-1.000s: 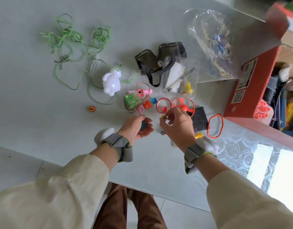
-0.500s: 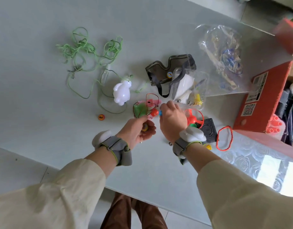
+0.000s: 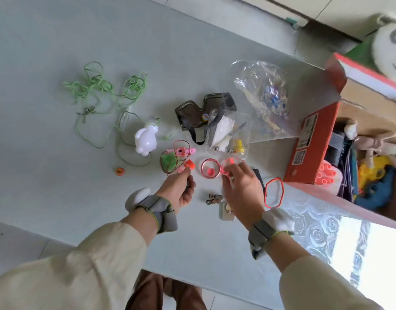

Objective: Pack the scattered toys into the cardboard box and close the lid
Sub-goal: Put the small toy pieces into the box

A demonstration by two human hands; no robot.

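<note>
My left hand (image 3: 178, 190) is curled around small toy pieces in its palm, and its fingertips touch an orange cap (image 3: 189, 164) beside a green toy (image 3: 169, 162) and a pink whistle (image 3: 184, 151). My right hand (image 3: 241, 185) pinches the near rim of a red propeller ring (image 3: 232, 163); a pink ring (image 3: 210, 168) lies just left of it. The open red cardboard box (image 3: 311, 151) stands at the right with soft toys and orange darts inside. A white bear (image 3: 146, 139), dark goggles (image 3: 202, 113) and tangled green string (image 3: 103, 90) lie farther back.
A small clear bag of bits (image 3: 228, 139) and a large clear plastic bag (image 3: 264, 97) lie behind my right hand. An orange band (image 3: 274, 193), metal beads (image 3: 213, 198), a beige square piece (image 3: 226, 213) and an orange bead (image 3: 119, 171) lie nearby. The table's near edge runs below my wrists.
My right hand has moved right from the green toy and whistle to the red propeller ring. My left hand has stayed curled and reached forward to the orange cap. The camera has shifted.
</note>
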